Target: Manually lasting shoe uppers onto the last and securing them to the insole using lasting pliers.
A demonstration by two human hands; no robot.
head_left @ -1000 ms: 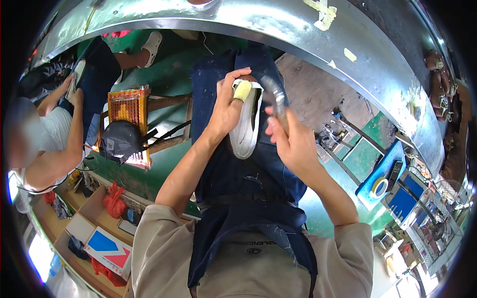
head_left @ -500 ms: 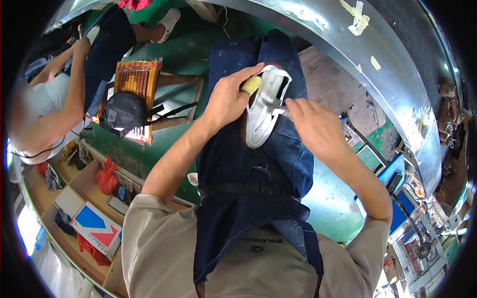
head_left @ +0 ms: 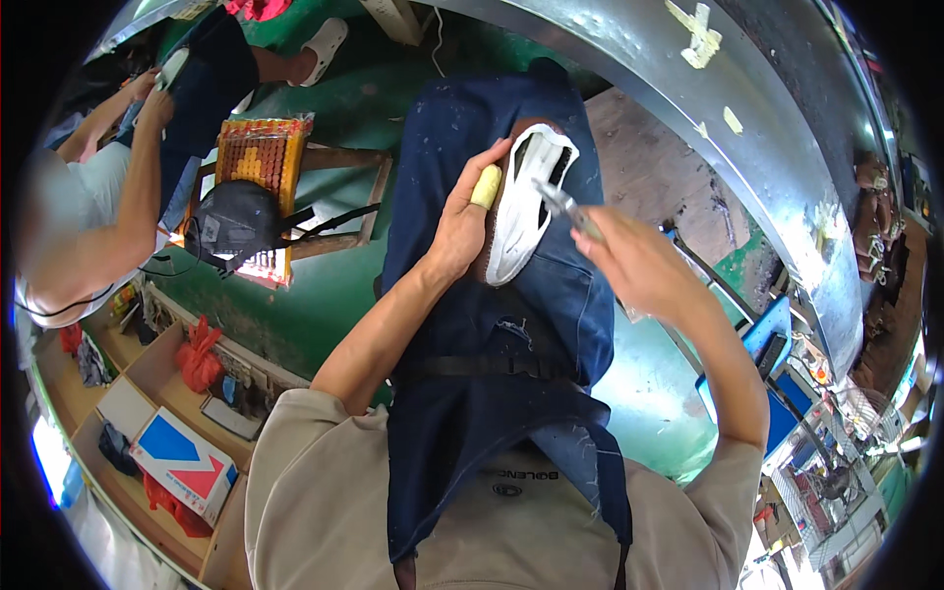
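Note:
A shoe point(head_left: 521, 226) lies lengthwise on my lap, its white face turned up with a long dark-edged hollow and brown material along the border. My left hand point(head_left: 460, 221) grips its left side, with a pale yellow cover point(head_left: 486, 186) on the thumb. My right hand point(head_left: 634, 258) is closed round the handle of a metal hand tool point(head_left: 559, 199). The tool's shiny end hangs over the shoe's right edge; whether it touches is unclear, and its exact kind is blurred. A dark blue apron point(head_left: 442, 147) covers my legs under the shoe.
A wooden stool point(head_left: 339, 157) with a beaded seat pad carries a black bag point(head_left: 236, 221) at left. Another person point(head_left: 128, 187) works beyond it. Compartmented shelving point(head_left: 147, 369) stands lower left. A metal bench edge point(head_left: 747, 118) curves along the right, with brown shoes point(head_left: 870, 221) beyond.
My right hand and the metal tool have lifted away from the shoe's middle, toward the right. My left hand has slid slightly down the shoe's side, its thumb now lying along the edge.

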